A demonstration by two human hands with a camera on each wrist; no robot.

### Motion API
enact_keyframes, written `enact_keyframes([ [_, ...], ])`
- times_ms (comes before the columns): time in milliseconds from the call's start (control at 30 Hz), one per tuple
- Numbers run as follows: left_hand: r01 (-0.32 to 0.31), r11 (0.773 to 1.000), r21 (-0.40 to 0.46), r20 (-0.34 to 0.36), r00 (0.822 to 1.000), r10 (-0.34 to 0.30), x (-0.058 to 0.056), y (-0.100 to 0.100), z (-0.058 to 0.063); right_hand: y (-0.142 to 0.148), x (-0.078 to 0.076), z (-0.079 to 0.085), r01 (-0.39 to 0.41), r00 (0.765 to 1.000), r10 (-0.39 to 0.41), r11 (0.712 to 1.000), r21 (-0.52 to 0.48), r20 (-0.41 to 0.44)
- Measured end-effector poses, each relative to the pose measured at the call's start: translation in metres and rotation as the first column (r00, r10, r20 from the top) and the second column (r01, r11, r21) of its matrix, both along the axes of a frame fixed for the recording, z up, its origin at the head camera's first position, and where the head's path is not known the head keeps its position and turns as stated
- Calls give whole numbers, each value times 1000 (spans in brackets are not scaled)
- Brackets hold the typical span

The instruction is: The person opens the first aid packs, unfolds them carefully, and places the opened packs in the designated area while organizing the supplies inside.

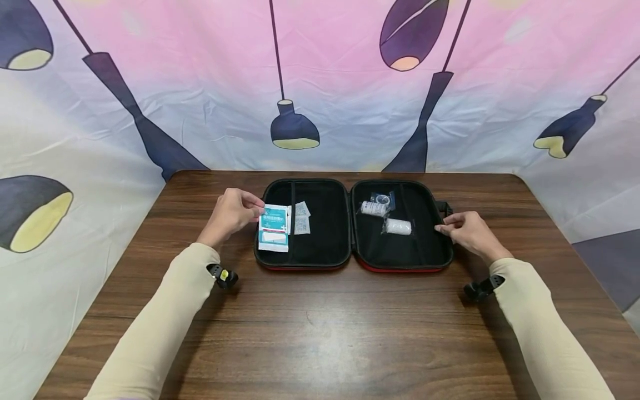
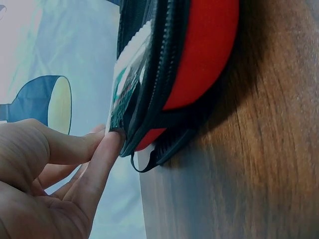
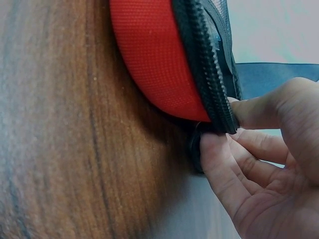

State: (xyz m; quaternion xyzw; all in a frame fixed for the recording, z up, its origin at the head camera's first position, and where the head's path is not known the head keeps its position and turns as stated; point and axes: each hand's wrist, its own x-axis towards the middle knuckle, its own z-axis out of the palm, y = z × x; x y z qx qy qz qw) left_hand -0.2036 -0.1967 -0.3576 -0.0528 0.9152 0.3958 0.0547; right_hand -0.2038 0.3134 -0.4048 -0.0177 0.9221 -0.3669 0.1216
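A red zippered case (image 1: 320, 253) with a black lining lies open on the table, its two halves side by side. My left hand (image 1: 231, 215) pinches the upper corner of a teal and white flat packet (image 1: 274, 228) over the left half; in the left wrist view the packet (image 2: 119, 94) stands close against the zipper edge. Small white sachets (image 1: 302, 218) sit beside it under a strap. At the case's right edge, my right hand (image 1: 470, 233) grips the zippered rim (image 3: 212, 74) between thumb and fingers. Wrapped white rolls (image 1: 398, 226) and a small clear packet (image 1: 383, 200) lie in the right half.
The case rests toward the back of a brown wooden table (image 1: 320, 328). Behind the table hangs a cloth (image 1: 240, 133) printed with lamps. A black handle loop (image 1: 443, 208) juts from the case's right side. Black camera mounts (image 1: 223, 276) are strapped to both wrists.
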Motion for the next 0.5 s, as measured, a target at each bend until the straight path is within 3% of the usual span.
enact_keyframes([
  [333, 57, 998, -19, -7, 998, -57, 1, 9, -4, 0, -1, 0, -1, 1000, 1, 1000, -1, 5],
  [500, 88, 996, -11, 22, 996, -87, 2, 14, -5, 0, -1, -1, 0, 1000, 0, 1000, -2, 7],
])
